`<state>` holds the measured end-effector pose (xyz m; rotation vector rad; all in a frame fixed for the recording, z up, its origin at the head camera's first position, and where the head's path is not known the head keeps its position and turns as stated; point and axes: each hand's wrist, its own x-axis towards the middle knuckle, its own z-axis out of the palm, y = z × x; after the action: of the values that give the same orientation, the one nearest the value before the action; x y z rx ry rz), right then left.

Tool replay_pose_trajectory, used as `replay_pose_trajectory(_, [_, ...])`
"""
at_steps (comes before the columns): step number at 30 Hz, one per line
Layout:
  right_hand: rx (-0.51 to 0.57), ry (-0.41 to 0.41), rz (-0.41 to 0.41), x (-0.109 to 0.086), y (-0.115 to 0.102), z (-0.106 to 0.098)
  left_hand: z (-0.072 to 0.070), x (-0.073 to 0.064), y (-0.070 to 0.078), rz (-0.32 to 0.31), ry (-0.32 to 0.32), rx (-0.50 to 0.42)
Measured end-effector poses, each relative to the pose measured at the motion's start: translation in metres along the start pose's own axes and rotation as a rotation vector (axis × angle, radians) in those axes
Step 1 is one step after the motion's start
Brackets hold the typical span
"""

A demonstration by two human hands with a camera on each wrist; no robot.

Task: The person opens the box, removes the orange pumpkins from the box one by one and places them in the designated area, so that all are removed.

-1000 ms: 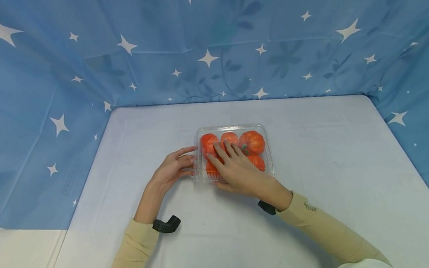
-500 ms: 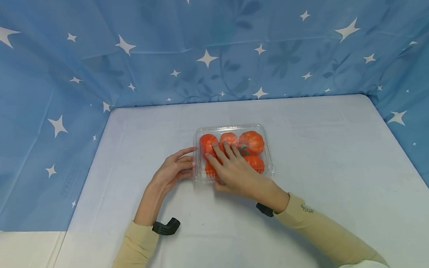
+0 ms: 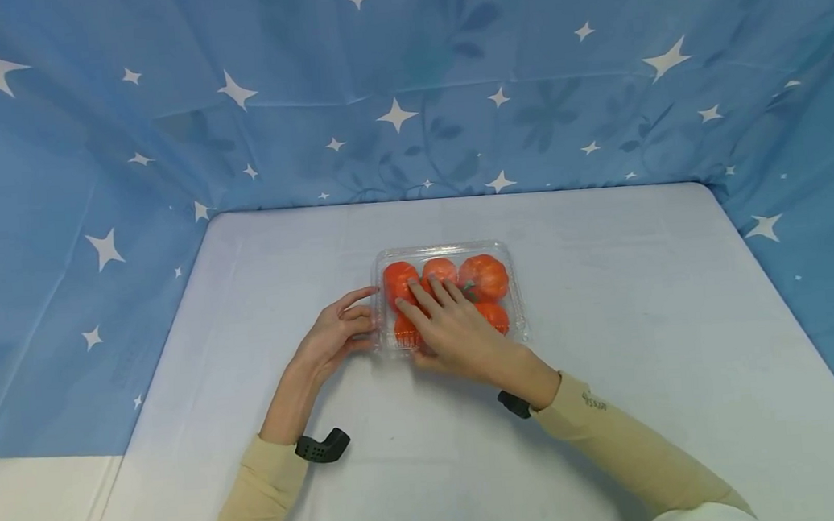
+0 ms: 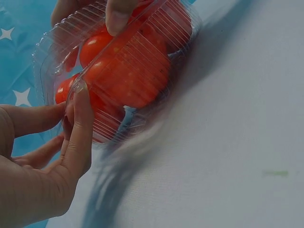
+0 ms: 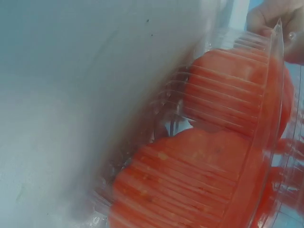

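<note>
A clear plastic clamshell box stands at the middle of the table, with several red tomatoes inside. My left hand is at the box's left edge; in the left wrist view its thumb and fingertips pinch the rim near a corner. Across the top lies my right hand, fingers spread and mostly straight over the lid. Its thumb touches the near rim in the left wrist view. The right hand hides some of the tomatoes. Whether the lid is fully closed I cannot tell.
A white cloth covers the table. Blue curtain with white stars hangs behind it and on both sides. Black wrist devices sit on both forearms.
The whole scene shifts slightly left in the head view. Both hands keep nearly the same places on the box.
</note>
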<state>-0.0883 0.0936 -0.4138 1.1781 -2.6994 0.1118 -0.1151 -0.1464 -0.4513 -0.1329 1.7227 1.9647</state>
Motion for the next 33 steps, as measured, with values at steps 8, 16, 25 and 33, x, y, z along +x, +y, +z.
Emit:
replay_pose_trajectory(8, [0.067, -0.024, 0.005, -0.001, 0.004, -0.003, 0.0, -0.001, -0.001, 0.015, 0.037, 0.03])
replay_pose_trajectory(16, [0.152, 0.029, 0.005, -0.012, 0.014, -0.003, -0.002, -0.002, 0.002, -0.005, 0.041, 0.032])
replay_pose_trajectory(25, [0.203, 0.06, 0.006, -0.026, 0.024, -0.007, -0.003, -0.001, 0.002, -0.017, 0.039, 0.032])
replay_pose_trajectory(33, [0.219, 0.059, 0.029, -0.04, 0.033, -0.007, -0.004, 0.0, 0.002, -0.026, 0.026, 0.015])
